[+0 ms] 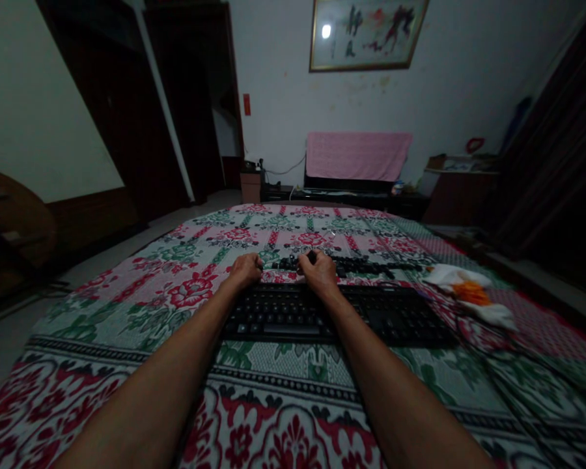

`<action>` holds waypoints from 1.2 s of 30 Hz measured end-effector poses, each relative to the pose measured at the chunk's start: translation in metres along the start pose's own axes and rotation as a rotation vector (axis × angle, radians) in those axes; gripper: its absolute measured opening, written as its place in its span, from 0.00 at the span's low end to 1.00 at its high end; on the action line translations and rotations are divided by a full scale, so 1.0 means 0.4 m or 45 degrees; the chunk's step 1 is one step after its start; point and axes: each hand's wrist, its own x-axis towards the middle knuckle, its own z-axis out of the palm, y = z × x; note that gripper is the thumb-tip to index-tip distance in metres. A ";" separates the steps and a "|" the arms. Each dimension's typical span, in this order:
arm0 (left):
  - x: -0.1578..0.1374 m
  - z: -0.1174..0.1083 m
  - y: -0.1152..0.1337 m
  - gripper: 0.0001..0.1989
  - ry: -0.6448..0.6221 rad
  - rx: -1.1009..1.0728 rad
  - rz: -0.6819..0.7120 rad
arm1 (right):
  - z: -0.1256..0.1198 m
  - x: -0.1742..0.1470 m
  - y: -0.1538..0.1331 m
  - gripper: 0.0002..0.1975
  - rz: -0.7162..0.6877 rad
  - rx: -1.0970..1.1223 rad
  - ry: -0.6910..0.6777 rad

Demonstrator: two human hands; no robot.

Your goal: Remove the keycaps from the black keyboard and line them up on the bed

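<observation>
A black keyboard (283, 309) lies flat on a flowered cloth (190, 293) in front of me. Beyond its back edge runs a line of small loose black keycaps (366, 265). My right hand (321, 270) is closed, thumb and fingers pinching a small black keycap (312, 256) above that line. To its left, my left hand (245, 268) is curled shut just behind the keyboard's back left corner. A dark bit shows at its fingertips, too small to name. My right forearm passes over the keyboard and hides some of its keys.
A white and orange cloth-like bundle (471, 293) lies right of the keyboard, with dark cables (498, 371) trailing beside it. Past the bed, a pink towel (359, 156) drapes over a screen-shaped object on a low stand. A framed picture (368, 32) hangs above.
</observation>
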 end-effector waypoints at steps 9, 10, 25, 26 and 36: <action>-0.012 -0.022 0.004 0.07 -0.103 -0.048 -0.010 | -0.007 -0.001 -0.004 0.10 0.002 0.028 0.001; -0.010 -0.019 0.003 0.07 -0.097 -0.053 -0.026 | -0.008 -0.001 -0.005 0.10 0.005 0.029 0.004; 0.012 -0.010 -0.033 0.06 -0.267 -0.254 -0.086 | -0.005 0.000 -0.004 0.10 -0.013 0.046 -0.015; 0.014 -0.010 -0.038 0.06 -0.259 -0.248 -0.084 | -0.005 0.000 -0.003 0.10 -0.014 0.045 -0.015; 0.016 -0.019 -0.072 0.18 -0.275 -0.282 0.036 | -0.001 0.000 0.002 0.10 -0.020 0.048 -0.016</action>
